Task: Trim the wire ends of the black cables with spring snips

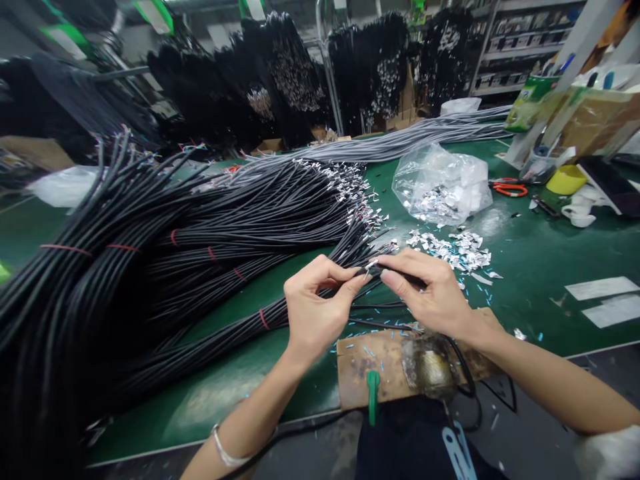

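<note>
Between my two hands is the stripped end of a black cable [364,271], with a bit of silver foil showing at its tip. My left hand [323,300] pinches the cable end between thumb and forefinger. Close by on the right, my right hand [433,287] is closed around a dark, slim tool [414,280], mostly hidden by the fingers, its front touching the cable end. Under my hands lies a loose bundle of black cables [270,315] bound with a red tie. A worn wooden board [357,380] carrying a metal block [434,367] sits below my right hand.
Large bundles of black cables [260,220] fill the left of the green table. Foil scraps [453,250] and blue bits lie at right, beside a clear plastic bag [443,183]. Red-handled scissors [510,189] and yellow tape [566,180] lie farther right. Grey cables [400,141] run along the back.
</note>
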`<action>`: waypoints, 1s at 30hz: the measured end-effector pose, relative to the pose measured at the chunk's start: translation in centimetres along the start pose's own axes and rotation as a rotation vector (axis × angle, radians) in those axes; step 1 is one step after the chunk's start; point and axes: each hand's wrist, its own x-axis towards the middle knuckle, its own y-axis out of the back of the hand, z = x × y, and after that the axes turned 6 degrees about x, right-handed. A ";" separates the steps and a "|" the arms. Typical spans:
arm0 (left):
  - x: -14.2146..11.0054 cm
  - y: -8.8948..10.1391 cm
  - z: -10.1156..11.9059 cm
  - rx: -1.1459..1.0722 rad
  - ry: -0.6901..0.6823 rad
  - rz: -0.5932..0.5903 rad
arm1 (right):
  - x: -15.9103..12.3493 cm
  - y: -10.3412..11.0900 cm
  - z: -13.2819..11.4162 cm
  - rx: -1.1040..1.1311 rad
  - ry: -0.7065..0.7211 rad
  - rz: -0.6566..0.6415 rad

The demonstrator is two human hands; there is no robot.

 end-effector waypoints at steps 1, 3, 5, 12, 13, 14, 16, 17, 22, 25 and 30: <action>-0.1 0.0 0.0 0.009 -0.006 0.000 | 0.0 0.0 0.0 0.000 -0.002 0.000; -0.2 0.0 0.1 0.025 -0.017 0.004 | 0.0 0.0 0.0 -0.006 -0.005 -0.006; -0.2 0.1 0.1 0.044 -0.022 -0.002 | 0.0 0.0 0.0 -0.018 -0.008 -0.007; 0.9 0.7 -0.5 -0.028 0.064 -0.318 | 0.3 0.4 -0.1 -0.025 -0.013 0.017; 1.1 0.8 -0.5 -0.068 0.082 -0.380 | 0.3 0.6 -0.2 -0.020 -0.006 0.028; 1.2 0.9 -0.6 -0.108 0.100 -0.435 | 0.4 0.7 -0.3 -0.011 0.002 0.047; 1.3 1.0 -0.5 -0.169 0.128 -0.532 | 0.4 0.8 -0.5 0.024 0.012 0.097; 1.3 0.9 -0.4 -0.187 0.138 -0.575 | 0.3 0.9 -0.5 0.056 0.016 0.114; 1.0 0.4 -0.2 -0.251 0.226 -0.720 | -0.3 0.8 0.0 0.186 0.099 0.071; 0.8 -0.1 -0.4 -0.287 0.288 -0.721 | -0.4 0.7 0.4 0.106 0.186 0.057; 0.4 -0.8 -0.4 -0.374 0.320 -0.663 | -0.3 0.3 0.2 0.078 0.097 0.101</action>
